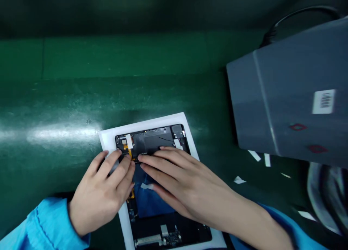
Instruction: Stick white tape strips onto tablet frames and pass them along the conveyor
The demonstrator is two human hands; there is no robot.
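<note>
A black, rectangular opened tablet housing is laid on a white paper sheet on a green surface, its long axis running away from the person with a slight tilt. Its middle is covered by both hands. The right hand is spread flat across it, unclenched, with the fingers extended. The left hand is curved at its left edge beside an orange flex cable; whether anything is pinched cannot be told. A grey barcoded case is seen to the right.
</note>
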